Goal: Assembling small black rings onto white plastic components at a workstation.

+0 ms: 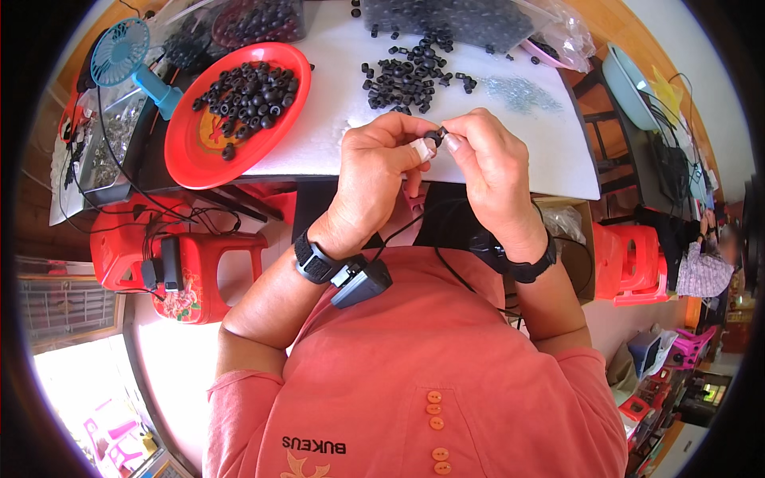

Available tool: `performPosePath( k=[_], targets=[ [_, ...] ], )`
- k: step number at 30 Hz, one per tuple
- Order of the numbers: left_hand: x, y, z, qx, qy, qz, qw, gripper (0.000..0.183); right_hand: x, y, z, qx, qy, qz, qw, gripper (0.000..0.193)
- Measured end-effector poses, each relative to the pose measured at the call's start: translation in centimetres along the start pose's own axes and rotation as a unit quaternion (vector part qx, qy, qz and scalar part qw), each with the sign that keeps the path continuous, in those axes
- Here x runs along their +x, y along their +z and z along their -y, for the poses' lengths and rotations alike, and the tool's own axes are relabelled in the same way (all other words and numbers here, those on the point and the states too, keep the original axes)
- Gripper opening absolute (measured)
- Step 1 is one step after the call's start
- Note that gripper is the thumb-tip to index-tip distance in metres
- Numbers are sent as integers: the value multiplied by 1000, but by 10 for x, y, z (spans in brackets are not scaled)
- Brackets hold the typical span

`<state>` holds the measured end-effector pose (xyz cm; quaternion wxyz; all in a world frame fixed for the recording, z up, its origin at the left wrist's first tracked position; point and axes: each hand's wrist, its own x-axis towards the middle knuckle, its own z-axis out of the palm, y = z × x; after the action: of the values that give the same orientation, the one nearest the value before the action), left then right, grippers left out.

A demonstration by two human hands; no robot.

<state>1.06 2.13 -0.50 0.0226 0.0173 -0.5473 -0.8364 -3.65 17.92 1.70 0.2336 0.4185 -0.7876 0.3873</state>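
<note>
The left hand and right hand meet over the near edge of the counter, the fingers of both pinching a small black piece between them; whether it is 1 part or 2 pressed together, I cannot tell. White wrapping covers the left thumb. Just beyond the hands, a loose pile of black parts lies between them and a clear bin of similar parts. Clear slivers are scattered to the pile's right. On the left, a red plate holds round black parts and overhangs the near edge; a blue fan stands beside it. A black cable loops down past a grey tray toward red stools. A light blue basin sits at right.
</note>
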Motion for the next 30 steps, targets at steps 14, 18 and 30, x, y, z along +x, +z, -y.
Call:
performPosePath(
  k=[14,18,30],
  targets=[
    [0,5,1,12,9,-26,1000,12,-9,20,-3,31,30,-76,996,11],
    [3,8,0,7,11,-42,999,10,-7,17,-7,80,78,-56,992,10],
    [-3,12,-4,33,0,-51,998,8,-3,14,-6,50,41,-17,998,16]
  ],
)
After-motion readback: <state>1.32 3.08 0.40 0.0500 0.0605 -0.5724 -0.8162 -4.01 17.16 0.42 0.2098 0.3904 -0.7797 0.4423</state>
